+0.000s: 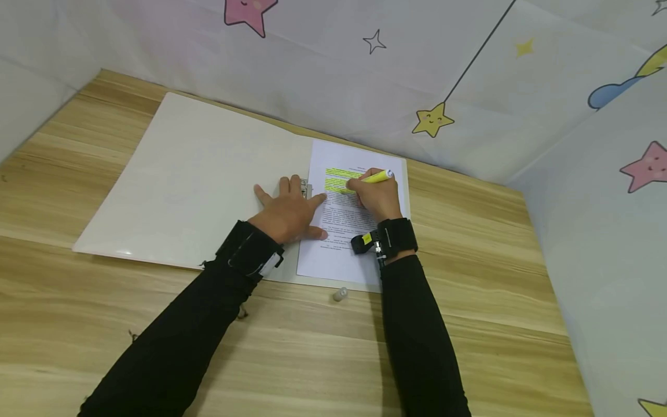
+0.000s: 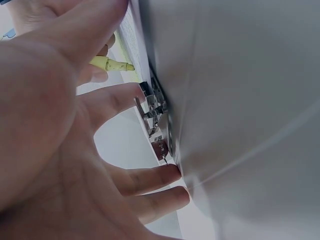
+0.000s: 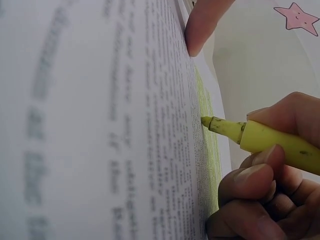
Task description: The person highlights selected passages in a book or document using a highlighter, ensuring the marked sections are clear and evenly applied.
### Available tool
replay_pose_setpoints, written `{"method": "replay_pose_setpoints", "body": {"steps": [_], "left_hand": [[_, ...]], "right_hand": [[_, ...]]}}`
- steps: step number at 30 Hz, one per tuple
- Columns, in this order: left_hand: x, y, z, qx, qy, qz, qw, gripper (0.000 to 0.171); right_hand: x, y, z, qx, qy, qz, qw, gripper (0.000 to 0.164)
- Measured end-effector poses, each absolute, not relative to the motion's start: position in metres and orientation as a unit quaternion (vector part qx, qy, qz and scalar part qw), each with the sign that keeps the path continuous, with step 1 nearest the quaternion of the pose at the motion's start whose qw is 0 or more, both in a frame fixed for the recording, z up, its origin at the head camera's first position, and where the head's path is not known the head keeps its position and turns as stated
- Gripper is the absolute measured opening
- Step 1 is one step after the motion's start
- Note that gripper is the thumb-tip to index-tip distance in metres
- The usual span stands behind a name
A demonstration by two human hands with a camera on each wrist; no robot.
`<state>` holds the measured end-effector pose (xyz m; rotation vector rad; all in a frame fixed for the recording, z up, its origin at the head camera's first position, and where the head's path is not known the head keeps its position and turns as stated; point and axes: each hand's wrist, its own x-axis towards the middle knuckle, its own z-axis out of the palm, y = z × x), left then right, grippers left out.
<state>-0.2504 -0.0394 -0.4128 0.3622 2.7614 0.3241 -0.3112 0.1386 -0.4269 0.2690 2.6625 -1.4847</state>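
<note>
A yellow highlighter (image 3: 280, 147) is pinched in my right hand (image 1: 379, 194), its tip at the printed page (image 1: 333, 260). Several upper lines of the text carry yellow marking (image 1: 336, 179). My left hand (image 1: 286, 214) lies with fingers spread across the open white folder (image 1: 198, 162), its thumb and forefinger on the page's left edge. Between those fingers shows the folder's metal clip (image 2: 156, 112). In the left wrist view the highlighter (image 2: 112, 64) appears beyond the thumb.
A small greyish cap (image 1: 340, 294) sits on the wooden table (image 1: 312, 347) just below the folder's near edge. White cloth walls (image 1: 339, 69) with printed stars stand behind the table and at its sides.
</note>
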Motion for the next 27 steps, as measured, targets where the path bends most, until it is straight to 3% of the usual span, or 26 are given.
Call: {"method": "replay_pose_setpoints", "body": {"steps": [27], "left_hand": [[-0.2511, -0.0421, -0.4078, 0.125, 0.969, 0.122, 0.175, 0.085]], "right_hand": [[-0.3135, 0.1424, -0.4237, 0.101, 0.866, -0.487, 0.036, 0.022]]}}
